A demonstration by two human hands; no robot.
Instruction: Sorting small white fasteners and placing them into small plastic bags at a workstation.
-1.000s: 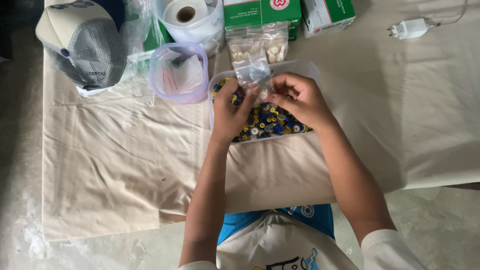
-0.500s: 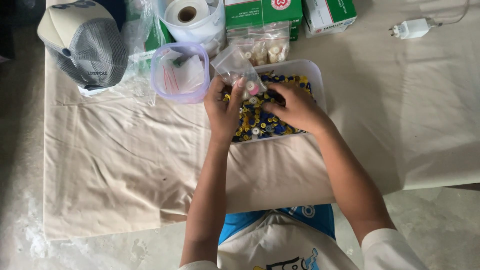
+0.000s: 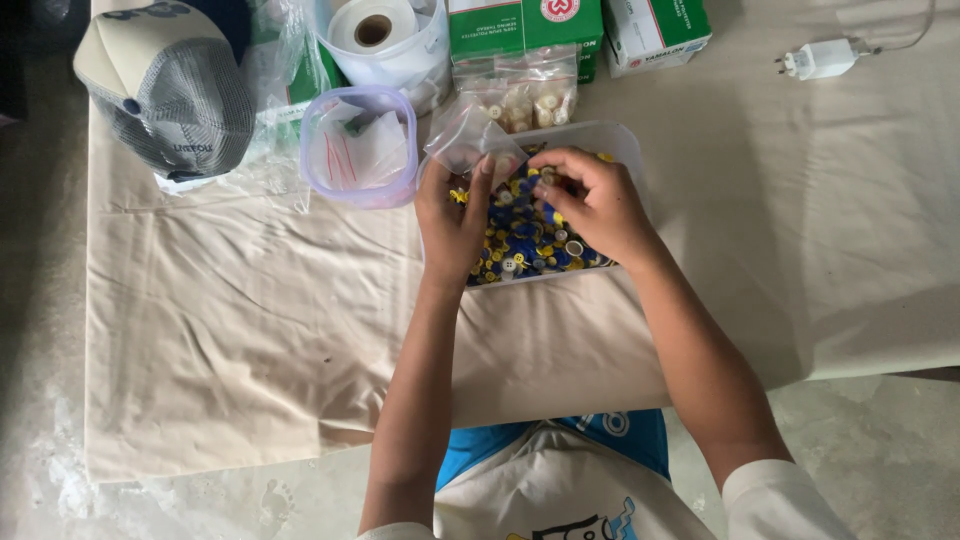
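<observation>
you are risking a spill: the small clear zip bag is hanging limp in your left hand, pinched shut on its near edge, above the clear tray of blue and yellow buttons. your right hand is curling, fingertips pinching among the buttons, just right of the bag.

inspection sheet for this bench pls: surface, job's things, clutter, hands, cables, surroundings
Surface: beige cloth, creased.
Job's things: clear tray of blue, yellow and white buttons; small clear bag.
Clutter: cap, purple-rimmed tub, tape roll, bag of pale pieces, green-and-white boxes.
Hands: left hand holds the small clear bag; right hand pinches among the buttons.
Cables: white plug adapter, thin lead.
Surroundings: pale floor.
</observation>
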